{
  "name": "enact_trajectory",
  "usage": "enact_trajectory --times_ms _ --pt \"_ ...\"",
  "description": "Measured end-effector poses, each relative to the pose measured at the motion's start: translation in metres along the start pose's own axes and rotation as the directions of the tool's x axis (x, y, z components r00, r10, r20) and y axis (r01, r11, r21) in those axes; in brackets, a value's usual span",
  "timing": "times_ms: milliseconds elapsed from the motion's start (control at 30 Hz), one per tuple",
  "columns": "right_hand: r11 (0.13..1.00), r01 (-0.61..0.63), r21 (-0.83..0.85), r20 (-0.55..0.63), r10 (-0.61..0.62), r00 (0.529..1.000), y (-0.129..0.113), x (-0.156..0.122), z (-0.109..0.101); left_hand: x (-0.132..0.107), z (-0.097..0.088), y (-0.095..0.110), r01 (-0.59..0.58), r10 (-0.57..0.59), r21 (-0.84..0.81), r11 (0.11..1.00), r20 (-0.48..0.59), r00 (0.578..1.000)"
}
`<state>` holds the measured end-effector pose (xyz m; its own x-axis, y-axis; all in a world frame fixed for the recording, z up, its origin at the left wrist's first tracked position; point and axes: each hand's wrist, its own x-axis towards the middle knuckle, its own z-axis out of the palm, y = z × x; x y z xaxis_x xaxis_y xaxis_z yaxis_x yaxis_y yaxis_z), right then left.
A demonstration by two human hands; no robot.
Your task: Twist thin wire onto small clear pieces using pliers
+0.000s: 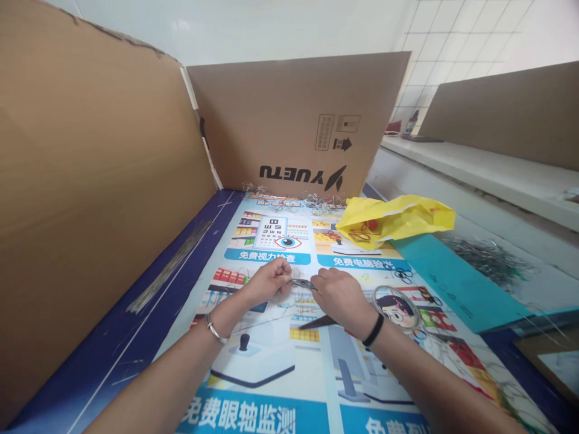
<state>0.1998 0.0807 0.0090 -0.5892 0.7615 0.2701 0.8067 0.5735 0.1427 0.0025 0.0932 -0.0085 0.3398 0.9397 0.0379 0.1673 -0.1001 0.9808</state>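
My right hand (pixel 341 298) is closed around small metal pliers (pixel 302 283). The pliers' jaws point left and meet the fingertips of my left hand (pixel 272 281), whose fingers are pinched together. What the left fingers hold is too small to make out. Under my right wrist, a dark pointed blade (pixel 319 323) lies on the printed sheet (pixel 319 361). To the right of that wrist rests a round, clear-rimmed ring or roll (pixel 376 295), and several thin dark loops (pixel 401 274) are scattered just beyond it.
A cardboard panel (pixel 262 120) stands at the back, another (pixel 90 169) along the left. Straight thin wires (pixel 169 265) lie at left. Tangled wire bits (pixel 321 203) lie at the back. A yellow bag (pixel 407 220) sits at right, near a teal board (pixel 456 283) and a wire heap (pixel 488 260).
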Motion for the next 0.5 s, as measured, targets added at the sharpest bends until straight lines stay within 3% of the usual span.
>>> enact_trajectory --times_ms 333,500 --pt "0.998 -0.053 0.029 0.062 0.051 0.997 -0.0023 0.0002 -0.0026 0.0001 -0.0007 -0.0005 0.007 -0.007 -0.009 1.000 0.007 1.000" --pt "0.983 -0.168 0.070 0.111 0.160 0.981 -0.0029 0.0007 0.0000 0.0010 -0.0017 -0.0003 0.017 -0.018 -0.059 0.998 -0.016 1.000"
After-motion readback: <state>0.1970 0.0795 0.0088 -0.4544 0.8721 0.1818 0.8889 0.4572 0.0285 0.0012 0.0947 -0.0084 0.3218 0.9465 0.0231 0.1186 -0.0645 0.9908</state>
